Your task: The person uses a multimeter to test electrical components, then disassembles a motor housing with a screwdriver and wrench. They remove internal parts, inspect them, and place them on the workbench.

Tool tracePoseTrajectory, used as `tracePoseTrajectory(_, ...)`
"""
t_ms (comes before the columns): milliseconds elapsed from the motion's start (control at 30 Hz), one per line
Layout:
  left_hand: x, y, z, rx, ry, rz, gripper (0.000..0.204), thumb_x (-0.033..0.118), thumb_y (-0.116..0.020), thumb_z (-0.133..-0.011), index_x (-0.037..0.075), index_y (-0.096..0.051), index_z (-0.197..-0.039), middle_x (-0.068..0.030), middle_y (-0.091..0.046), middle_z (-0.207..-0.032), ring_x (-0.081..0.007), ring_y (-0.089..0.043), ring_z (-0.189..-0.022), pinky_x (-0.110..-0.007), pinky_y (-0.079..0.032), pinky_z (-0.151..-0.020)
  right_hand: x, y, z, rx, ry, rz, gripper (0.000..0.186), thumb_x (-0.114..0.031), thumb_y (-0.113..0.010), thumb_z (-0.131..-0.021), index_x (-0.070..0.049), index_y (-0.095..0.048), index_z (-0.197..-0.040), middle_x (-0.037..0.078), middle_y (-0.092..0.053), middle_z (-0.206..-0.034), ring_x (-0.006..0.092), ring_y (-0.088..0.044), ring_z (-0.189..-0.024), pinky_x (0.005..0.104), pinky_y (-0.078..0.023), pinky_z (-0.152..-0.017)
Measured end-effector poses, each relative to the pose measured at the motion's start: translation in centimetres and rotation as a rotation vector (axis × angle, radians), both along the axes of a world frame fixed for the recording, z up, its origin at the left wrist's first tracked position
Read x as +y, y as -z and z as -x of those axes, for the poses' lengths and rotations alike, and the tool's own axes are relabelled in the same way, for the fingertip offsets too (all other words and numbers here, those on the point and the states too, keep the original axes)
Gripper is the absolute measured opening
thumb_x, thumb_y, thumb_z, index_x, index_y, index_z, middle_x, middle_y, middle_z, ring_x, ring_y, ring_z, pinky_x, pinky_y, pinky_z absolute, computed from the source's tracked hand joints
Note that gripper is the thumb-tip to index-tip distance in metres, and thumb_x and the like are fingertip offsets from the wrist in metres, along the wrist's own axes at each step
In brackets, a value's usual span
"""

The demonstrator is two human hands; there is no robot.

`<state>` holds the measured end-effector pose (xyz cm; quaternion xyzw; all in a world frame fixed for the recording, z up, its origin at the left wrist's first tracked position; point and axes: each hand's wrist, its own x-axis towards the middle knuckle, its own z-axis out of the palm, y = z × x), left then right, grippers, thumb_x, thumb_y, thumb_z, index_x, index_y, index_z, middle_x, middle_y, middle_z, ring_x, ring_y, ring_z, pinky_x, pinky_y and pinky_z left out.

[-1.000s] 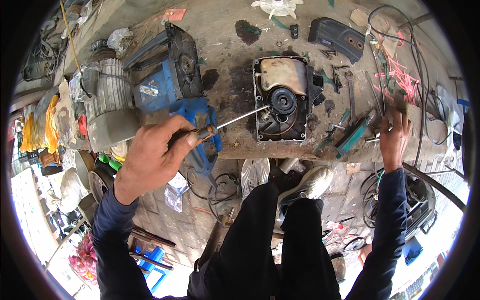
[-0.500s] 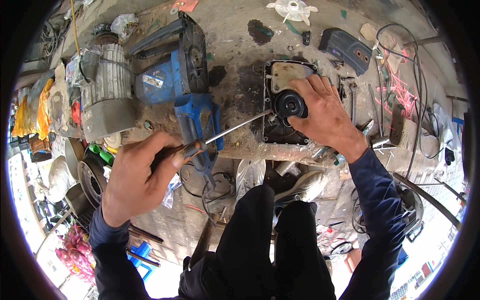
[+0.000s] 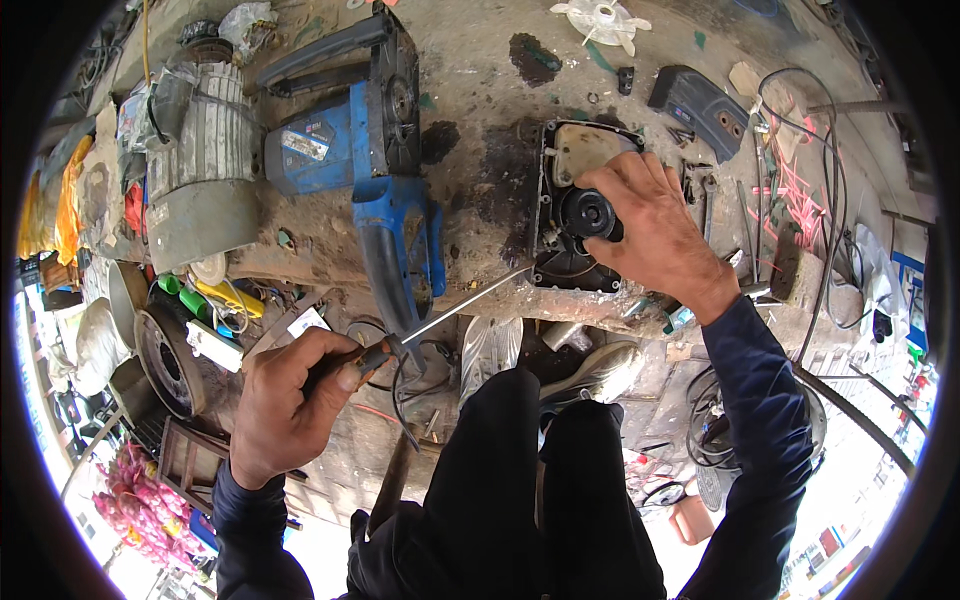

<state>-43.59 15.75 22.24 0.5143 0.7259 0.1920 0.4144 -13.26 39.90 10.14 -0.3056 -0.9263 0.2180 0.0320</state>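
My left hand [image 3: 288,398] is closed on the handle of a screwdriver [image 3: 465,305], whose long shaft reaches up to the lower left edge of an open metal housing [image 3: 547,278] on the worn bench. The housing has a cream tank [image 3: 582,143] at its top. My right hand [image 3: 657,235] grips a black round gear wheel [image 3: 585,215] inside the housing, fingers wrapped round its upper and right sides, covering part of the housing. A blue and black power tool [image 3: 320,140] lies left of the housing, its blue handle [image 3: 395,260] pointing toward me.
A grey motor [image 3: 200,175] lies at the left. A dark cover [image 3: 700,110], a white fan [image 3: 598,22], wrenches and pink strands [image 3: 805,205] lie at back right. Black cables hang over the right edge. My knees, shoes and assorted parts are below the bench.
My right hand has come from the tools at the right onto the gear wheel. My left hand and screwdriver have moved down, the tip now at the housing's edge rather than beside the gear.
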Motion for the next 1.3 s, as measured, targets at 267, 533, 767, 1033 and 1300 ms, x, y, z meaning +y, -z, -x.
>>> tracePoseTrajectory(267, 0.3, -0.2, 0.3, -0.010, 0.016, 0.031, 0.018, 0.013, -0.070, -0.101, -0.004, -0.067, -0.106, -0.0135, -0.069, -0.078, -0.0203, -0.063, -0.061, -0.032, -0.049, -0.059, 0.9, -0.1, -0.1, 0.040, -0.103, -0.021, 0.059, -0.015, -0.088, -0.071, -0.010, -0.063, -0.125, 0.011, -0.055, -0.119, 0.0341, -0.052, -0.118, 0.0470, -0.041, -0.105)
tracePoseTrajectory(533, 0.1, 0.4, 0.1, -0.020, -0.033, -0.004, 0.033, 0.030, -0.064, -0.105, -0.003, -0.068, -0.106, -0.0044, -0.061, -0.067, -0.0097, -0.053, -0.058, -0.028, -0.041, -0.057, 1.8, -0.3, 0.5, 0.010, -0.172, -0.047, 0.054, -0.016, -0.088, -0.070, -0.008, -0.064, -0.117, 0.010, -0.056, -0.116, 0.0315, -0.053, -0.118, 0.0438, -0.040, -0.101)
tracePoseTrajectory(767, 0.1, 0.2, 0.4, -0.020, -0.003, 0.051, 0.018, 0.012, -0.069, -0.101, -0.004, -0.067, -0.107, -0.0133, -0.068, -0.076, -0.0206, -0.063, -0.061, -0.032, -0.049, -0.059, 2.1, -0.7, 0.3, 0.052, -0.135, -0.003, 0.050, -0.017, -0.087, -0.071, -0.005, -0.063, -0.114, 0.010, -0.060, -0.113, 0.0308, -0.056, -0.113, 0.0430, -0.042, -0.099)
tracePoseTrajectory(1033, 0.3, 0.5, 0.2, -0.014, 0.004, 0.058, 0.019, 0.015, -0.068, -0.102, -0.003, -0.067, -0.107, -0.0123, -0.068, -0.076, -0.0192, -0.062, -0.061, -0.031, -0.047, -0.059, 4.5, -2.2, -1.9, 0.211, 0.053, 0.130, 0.051, -0.010, -0.087, -0.073, -0.002, -0.065, -0.118, 0.010, -0.066, -0.108, 0.0260, -0.065, -0.104, 0.0385, -0.051, -0.099)
tracePoseTrajectory(1300, -0.4, 0.9, -0.3, -0.105, -0.030, 0.102, 0.018, 0.013, -0.066, -0.102, -0.004, -0.067, -0.107, -0.0113, -0.070, -0.077, -0.0150, -0.061, -0.063, -0.030, -0.047, -0.060, 4.2, -3.6, -5.4, 0.229, 0.351, 0.195, 0.051, -0.006, -0.084, -0.078, -0.002, -0.065, -0.125, 0.006, -0.067, -0.111, 0.0178, -0.062, -0.109, 0.0327, -0.047, -0.104)
